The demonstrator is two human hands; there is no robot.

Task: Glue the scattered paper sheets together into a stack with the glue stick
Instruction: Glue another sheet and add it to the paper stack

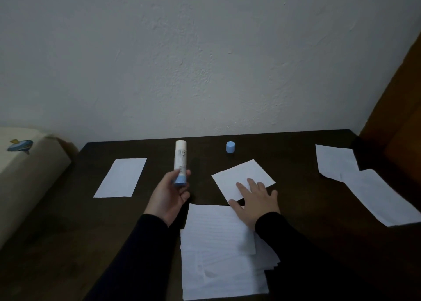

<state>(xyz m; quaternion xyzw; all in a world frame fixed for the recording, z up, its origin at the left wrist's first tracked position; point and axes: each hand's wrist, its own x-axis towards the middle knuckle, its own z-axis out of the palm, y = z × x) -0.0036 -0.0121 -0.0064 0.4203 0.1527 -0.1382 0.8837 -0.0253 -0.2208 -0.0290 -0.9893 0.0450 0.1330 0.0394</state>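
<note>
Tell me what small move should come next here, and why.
Probably slide the tilted sheet toward the stack. The right hand lies flat on its near corner, the left hand already holds the glue stick, and its blue cap stands apart on the table.

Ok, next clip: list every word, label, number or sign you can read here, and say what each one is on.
No text can be read.
Glue stick, held in the left hand: dark print on the white tube, too blurred to read.
Paper stack near the front edge: faint lines only, no legible words.
Sheet under the right hand: blank.
Blue cap: no marking visible.
Fish picture at left: an image, no lettering.
</note>
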